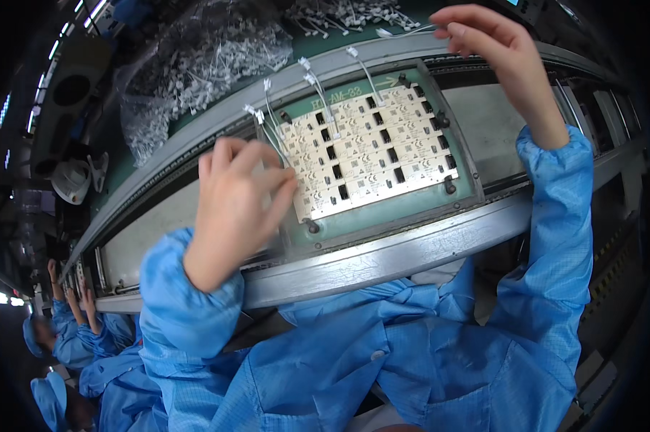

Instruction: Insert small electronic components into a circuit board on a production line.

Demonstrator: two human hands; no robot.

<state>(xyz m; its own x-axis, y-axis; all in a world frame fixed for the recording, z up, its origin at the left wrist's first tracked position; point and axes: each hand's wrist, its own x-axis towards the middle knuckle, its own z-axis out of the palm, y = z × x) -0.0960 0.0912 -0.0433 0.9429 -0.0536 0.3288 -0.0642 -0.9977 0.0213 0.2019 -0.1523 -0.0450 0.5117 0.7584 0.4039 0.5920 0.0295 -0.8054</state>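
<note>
Grey metal conveyor rail (411, 252) curves across, carrying a green tray (382, 216) that holds a cream circuit panel (371, 155) dotted with black sockets. Left hand (235, 201) presses fingers onto the panel's left edge among thin white leads (267, 119). Right hand (487, 43) pinches one white lead (404, 32) beyond the rail. Clear bags of leads (195, 65) lie farther back.

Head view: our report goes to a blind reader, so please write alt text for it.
A person in blue sleeves presses the left hand onto the left edge of a white circuit panel with short white wires plugged in, held in a green tray. The right hand holds one wire above.
</note>
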